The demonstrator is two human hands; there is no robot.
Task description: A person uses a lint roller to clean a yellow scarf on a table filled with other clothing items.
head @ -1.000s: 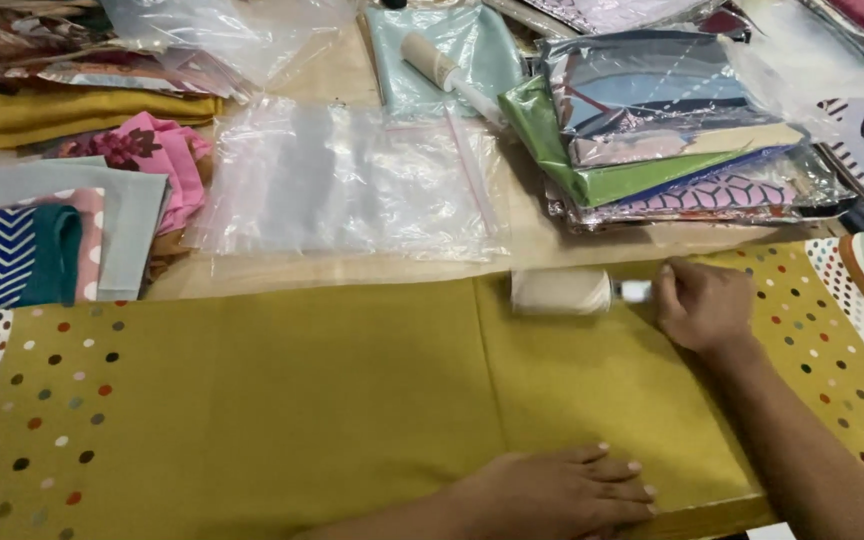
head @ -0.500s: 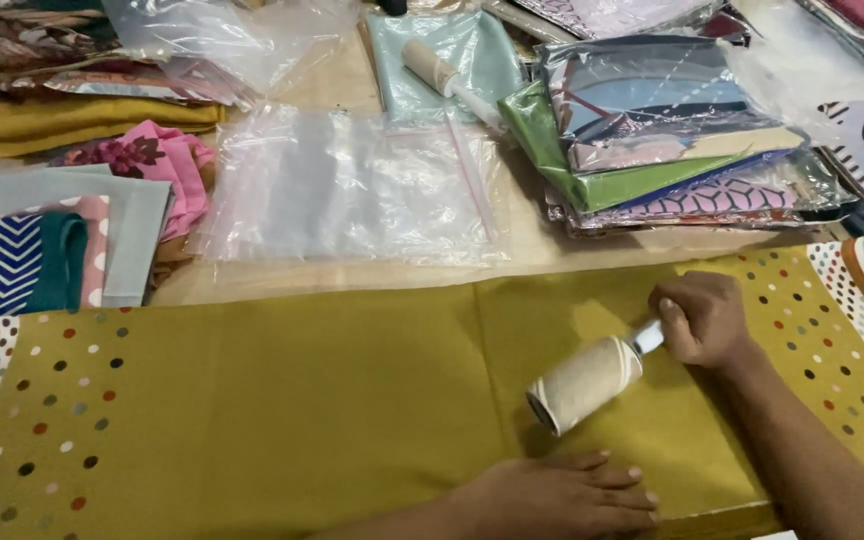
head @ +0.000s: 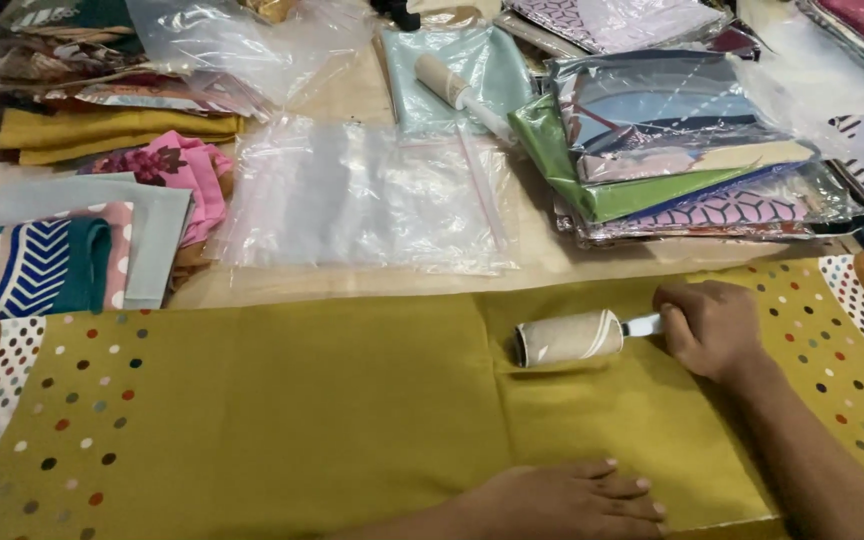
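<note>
While the lint roller lies on the olive cloth, right hand fingers grip its handle; left hand presses flat, fingers spread, near the table's front edge.

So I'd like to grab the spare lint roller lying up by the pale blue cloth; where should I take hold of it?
Grip the spare lint roller by its slim white handle, coming from the right. The handle points down and right over the clear plastic bag, free of the sticky roll, so it seems the easiest part to close a hand on.
</note>
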